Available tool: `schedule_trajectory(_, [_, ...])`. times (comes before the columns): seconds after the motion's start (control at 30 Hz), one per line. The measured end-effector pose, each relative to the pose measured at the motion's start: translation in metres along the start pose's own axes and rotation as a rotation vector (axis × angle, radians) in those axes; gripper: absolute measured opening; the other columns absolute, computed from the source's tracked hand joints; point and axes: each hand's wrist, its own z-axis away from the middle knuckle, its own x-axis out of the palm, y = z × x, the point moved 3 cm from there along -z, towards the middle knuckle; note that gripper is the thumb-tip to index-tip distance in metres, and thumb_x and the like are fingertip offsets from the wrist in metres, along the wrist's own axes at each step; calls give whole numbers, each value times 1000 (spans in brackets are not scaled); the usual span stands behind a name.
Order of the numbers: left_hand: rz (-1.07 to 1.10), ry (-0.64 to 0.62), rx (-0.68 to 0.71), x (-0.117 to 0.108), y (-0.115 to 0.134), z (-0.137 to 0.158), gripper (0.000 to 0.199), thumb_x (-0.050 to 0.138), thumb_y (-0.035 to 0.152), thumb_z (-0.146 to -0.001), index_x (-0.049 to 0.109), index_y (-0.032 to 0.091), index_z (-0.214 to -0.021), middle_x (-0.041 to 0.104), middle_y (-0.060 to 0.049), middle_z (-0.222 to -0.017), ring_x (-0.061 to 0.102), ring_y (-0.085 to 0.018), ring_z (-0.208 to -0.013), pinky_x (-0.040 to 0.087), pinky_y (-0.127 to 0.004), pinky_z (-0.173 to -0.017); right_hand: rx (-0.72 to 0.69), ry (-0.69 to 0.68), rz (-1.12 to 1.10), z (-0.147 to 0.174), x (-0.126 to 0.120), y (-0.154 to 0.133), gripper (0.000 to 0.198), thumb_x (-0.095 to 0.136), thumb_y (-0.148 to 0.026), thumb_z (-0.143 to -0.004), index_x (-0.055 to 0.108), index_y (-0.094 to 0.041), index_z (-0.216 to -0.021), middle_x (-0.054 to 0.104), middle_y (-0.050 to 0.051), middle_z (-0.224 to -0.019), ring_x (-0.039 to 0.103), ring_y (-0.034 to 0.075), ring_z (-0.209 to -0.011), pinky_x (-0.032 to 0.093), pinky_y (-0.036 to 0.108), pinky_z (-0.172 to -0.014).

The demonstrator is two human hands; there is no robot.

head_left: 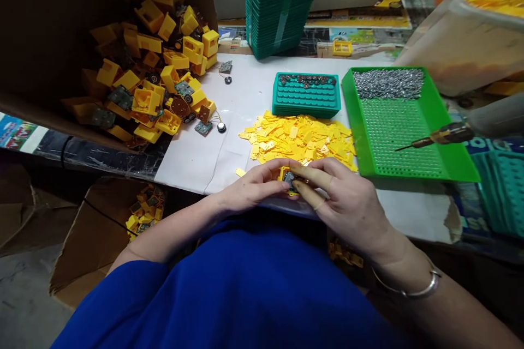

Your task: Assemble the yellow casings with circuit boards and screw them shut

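Close to my body at the table's front edge, my left hand is closed around a small yellow plastic housing with a dark circuit board in it. The fingers of my right hand are bent in from the other side, thumb and forefinger pinched at the board; anything small between them is hidden. Just beyond both hands spreads a pile of flat yellow plastic pieces. Behind that pile stands a teal tray with small dark round parts along its far rows.
A green tray of silver screws stands right, with an electric screwdriver hanging over it. To the left, a cardboard box spills yellow housings and wired boards. Stacked teal trays stand behind; a plastic bin is back right.
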Motion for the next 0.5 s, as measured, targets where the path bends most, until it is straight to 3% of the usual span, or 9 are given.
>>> schedule_trajectory(0.27, [-177, -7, 47, 3, 1, 2, 38, 68, 33, -85, 65, 23, -122, 67, -4, -110, 61, -19, -102, 47, -34, -96, -174, -158, -29, 0, -4, 10, 25, 48, -24, -100, 71, -20, -109, 67, 7, -88, 64, 14, -72, 53, 25, -61])
schedule_trajectory(0.5, [-324, -52, 123, 6, 5, 2, 38, 62, 35, -90, 62, 22, -126, 65, -7, -120, 58, -21, -113, 44, -34, -100, -49, -185, -193, -7, -13, 14, 19, 52, -20, -97, 71, -23, -101, 65, 4, -82, 63, 13, -70, 51, 24, -62])
